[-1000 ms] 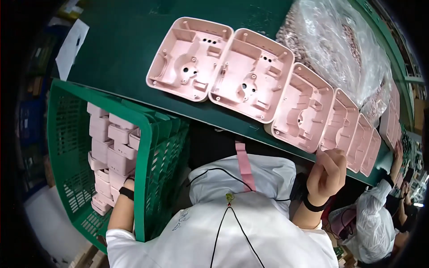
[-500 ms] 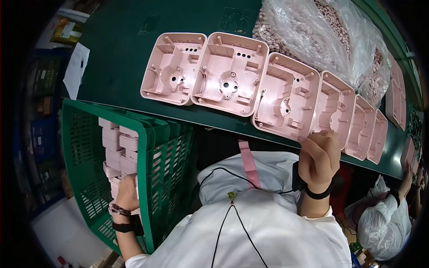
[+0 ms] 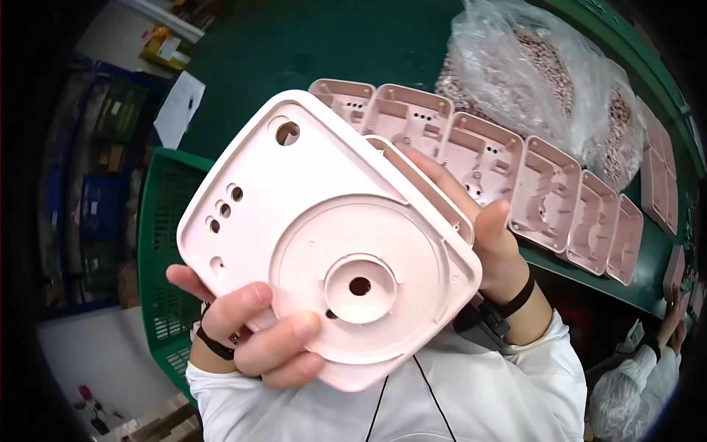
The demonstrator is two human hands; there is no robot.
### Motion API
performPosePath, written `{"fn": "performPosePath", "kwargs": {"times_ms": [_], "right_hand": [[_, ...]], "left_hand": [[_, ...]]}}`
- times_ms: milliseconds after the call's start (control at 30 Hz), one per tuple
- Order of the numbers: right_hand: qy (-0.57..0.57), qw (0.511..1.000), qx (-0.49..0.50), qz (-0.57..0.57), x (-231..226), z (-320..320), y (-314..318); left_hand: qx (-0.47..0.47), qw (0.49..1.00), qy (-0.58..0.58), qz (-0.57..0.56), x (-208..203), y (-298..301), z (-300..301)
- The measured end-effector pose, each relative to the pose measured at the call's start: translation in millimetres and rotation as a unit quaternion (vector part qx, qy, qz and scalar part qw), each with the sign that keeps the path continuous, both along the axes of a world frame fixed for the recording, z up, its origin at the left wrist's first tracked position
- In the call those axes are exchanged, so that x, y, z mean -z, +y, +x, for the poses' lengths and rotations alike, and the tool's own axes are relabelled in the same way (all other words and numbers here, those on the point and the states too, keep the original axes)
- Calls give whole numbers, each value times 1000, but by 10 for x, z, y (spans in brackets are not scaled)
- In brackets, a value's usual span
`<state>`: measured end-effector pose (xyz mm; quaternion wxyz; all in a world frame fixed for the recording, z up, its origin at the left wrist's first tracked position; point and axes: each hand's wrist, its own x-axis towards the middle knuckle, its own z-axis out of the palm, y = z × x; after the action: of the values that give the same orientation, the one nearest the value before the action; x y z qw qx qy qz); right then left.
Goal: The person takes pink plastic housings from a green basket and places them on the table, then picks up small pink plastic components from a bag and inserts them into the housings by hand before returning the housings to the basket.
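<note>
A pale pink plastic housing (image 3: 243, 169) is held up close, its outer face toward me, with a round recess, a raised ring at the centre and several small holes. The fingers of my left hand (image 3: 276, 339) are curled over its lower left edge. Behind its upper right side shows the open rim of a second pink housing (image 3: 434, 188), mostly hidden. My right hand (image 3: 490, 239) grips at that side, thumb and a finger visible, the rest hidden behind the parts. Several open pink housings (image 3: 545, 193) stand in a row on the green table beyond.
A green plastic crate (image 3: 166, 295) stands at the left, partly behind my left arm. Clear bags of small pinkish pieces (image 3: 541, 81) lie at the back right. A white paper sheet (image 3: 179, 109) hangs at the table's left edge. Another person's hands (image 3: 672, 317) are at the far right.
My left hand has come up out of the crate, and pink housings are now raised before me in both hands. My right hand has left the row's near edge. The view has shifted.
</note>
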<state>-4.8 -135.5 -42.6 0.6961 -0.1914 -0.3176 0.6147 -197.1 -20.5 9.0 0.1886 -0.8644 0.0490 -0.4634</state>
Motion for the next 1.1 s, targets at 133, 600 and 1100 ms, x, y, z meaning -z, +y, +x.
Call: {"fn": "performPosePath", "kwargs": {"times_ms": [133, 600, 1100], "right_hand": [[20, 990, 119, -71, -54, 164, -269], [-629, 536, 552, 110, -317, 404, -338], [-233, 748, 608, -128, -422, 795, -386]], "left_hand": [[50, 980, 178, -74, -301, -51, 397], [212, 630, 27, -747, -35, -283, 1246], [-112, 535, -73, -834, -118, 1769, 245]]}}
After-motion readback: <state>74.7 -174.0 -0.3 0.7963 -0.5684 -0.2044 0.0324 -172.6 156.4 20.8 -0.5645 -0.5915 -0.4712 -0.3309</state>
